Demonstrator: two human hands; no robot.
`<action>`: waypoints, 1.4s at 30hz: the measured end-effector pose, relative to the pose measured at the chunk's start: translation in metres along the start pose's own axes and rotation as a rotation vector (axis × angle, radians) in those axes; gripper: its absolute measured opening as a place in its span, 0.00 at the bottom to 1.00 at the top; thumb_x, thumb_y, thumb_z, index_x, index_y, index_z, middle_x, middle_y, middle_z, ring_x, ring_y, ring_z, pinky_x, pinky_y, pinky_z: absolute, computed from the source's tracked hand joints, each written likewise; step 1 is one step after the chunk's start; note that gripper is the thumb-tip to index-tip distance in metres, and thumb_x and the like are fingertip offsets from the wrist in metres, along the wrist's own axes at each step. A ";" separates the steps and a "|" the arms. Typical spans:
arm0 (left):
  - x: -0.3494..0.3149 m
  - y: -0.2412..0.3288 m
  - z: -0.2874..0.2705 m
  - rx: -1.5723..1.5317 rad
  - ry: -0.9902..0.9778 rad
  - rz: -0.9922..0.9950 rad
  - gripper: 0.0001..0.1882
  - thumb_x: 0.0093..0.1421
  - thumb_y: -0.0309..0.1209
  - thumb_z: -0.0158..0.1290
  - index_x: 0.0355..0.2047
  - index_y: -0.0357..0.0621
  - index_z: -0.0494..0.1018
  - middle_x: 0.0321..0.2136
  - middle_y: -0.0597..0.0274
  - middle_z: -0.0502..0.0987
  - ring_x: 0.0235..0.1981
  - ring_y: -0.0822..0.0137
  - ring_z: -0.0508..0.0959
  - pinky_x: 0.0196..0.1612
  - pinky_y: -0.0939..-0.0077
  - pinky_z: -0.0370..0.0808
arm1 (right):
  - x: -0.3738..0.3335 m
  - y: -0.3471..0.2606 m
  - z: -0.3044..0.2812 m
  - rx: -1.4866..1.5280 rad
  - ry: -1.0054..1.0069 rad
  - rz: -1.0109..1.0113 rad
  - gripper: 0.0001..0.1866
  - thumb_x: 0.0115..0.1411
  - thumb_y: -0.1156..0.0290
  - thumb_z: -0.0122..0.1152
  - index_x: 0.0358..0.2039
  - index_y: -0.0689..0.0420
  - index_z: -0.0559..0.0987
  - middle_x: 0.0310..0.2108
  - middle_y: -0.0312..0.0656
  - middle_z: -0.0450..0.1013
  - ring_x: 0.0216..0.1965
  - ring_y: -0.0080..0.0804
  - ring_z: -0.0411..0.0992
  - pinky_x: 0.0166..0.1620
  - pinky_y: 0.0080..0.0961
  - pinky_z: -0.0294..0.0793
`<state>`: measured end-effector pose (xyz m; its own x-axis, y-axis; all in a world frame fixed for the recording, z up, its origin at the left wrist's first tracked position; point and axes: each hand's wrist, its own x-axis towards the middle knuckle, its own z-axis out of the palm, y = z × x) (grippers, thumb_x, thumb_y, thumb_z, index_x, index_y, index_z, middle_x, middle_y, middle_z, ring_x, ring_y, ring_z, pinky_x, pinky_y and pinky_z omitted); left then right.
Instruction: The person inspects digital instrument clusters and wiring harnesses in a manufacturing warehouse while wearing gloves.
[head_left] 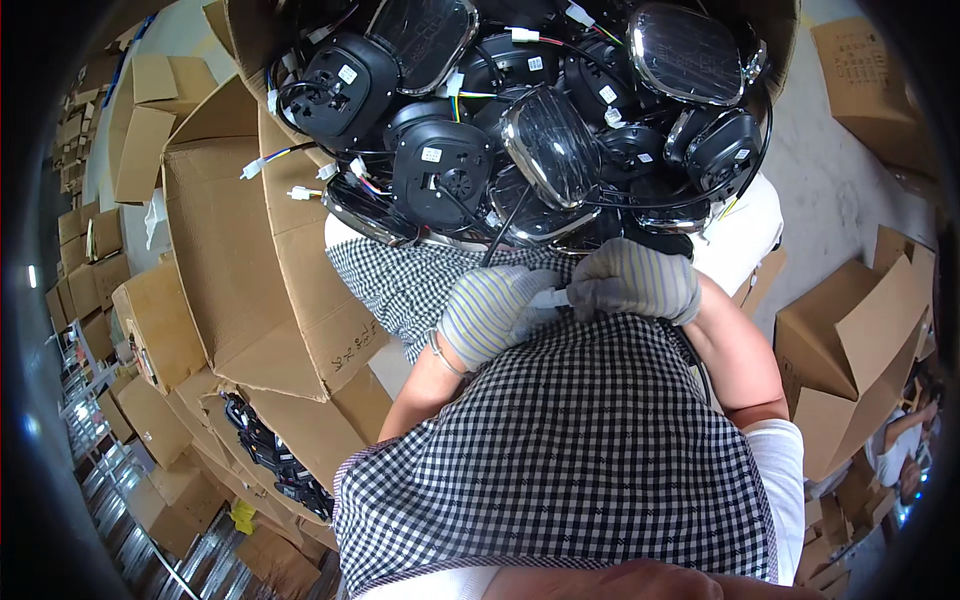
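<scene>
My left hand (497, 313), in a striped work glove, is closed on a small pale wire connector (549, 298) in front of my checked apron. My right hand (638, 282), gloved alike, meets it from the other side, its dark-stained fingertips pinched at the connector's end. A black cable (505, 228) runs from the pile down toward my left hand. Just beyond both hands lie several black rounded units, with glossy clear fronts like lamps or gauges; one clear-faced unit (551, 147) and one black-backed unit (440, 172) are nearest. The connector's far details are hidden by my fingers.
A large open carton (235, 235) stands at my left, and the pile rests in another carton at the top. White plugs (303, 193) on coloured wires hang over its edge. More open cartons (850, 345) stand at right. Black parts (275, 455) lie at lower left. Another person (905, 445) is at far right.
</scene>
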<state>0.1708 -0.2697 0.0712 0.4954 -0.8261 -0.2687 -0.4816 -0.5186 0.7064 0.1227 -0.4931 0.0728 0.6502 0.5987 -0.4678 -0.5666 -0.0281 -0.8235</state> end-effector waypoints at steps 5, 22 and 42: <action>-0.011 -0.012 -0.006 -0.107 -0.040 0.007 0.14 0.55 0.41 0.53 0.35 0.45 0.75 0.23 0.54 0.76 0.26 0.53 0.77 0.30 0.63 0.74 | 0.018 0.008 0.024 -0.287 0.162 -0.104 0.13 0.60 0.64 0.54 0.28 0.59 0.79 0.24 0.41 0.75 0.26 0.27 0.72 0.33 0.26 0.71; -0.036 -0.026 0.010 -0.121 0.150 -0.055 0.16 0.53 0.41 0.58 0.37 0.44 0.76 0.26 0.53 0.79 0.27 0.52 0.79 0.30 0.64 0.74 | 0.045 0.016 0.023 -0.653 0.054 -0.269 0.15 0.64 0.58 0.45 0.30 0.55 0.75 0.26 0.44 0.72 0.29 0.41 0.73 0.35 0.34 0.71; -0.082 -0.025 0.000 -0.707 0.341 -0.115 0.23 0.63 0.46 0.48 0.47 0.37 0.73 0.23 0.64 0.72 0.24 0.72 0.73 0.32 0.78 0.71 | 0.083 0.006 -0.047 -0.992 1.009 -0.040 0.14 0.62 0.63 0.46 0.35 0.55 0.79 0.35 0.49 0.74 0.40 0.47 0.73 0.44 0.41 0.71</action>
<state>0.1418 -0.1887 0.0757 0.7631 -0.6037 -0.2307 0.1027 -0.2391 0.9656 0.1971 -0.4817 0.0142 0.9735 -0.1968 -0.1168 -0.2288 -0.8202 -0.5244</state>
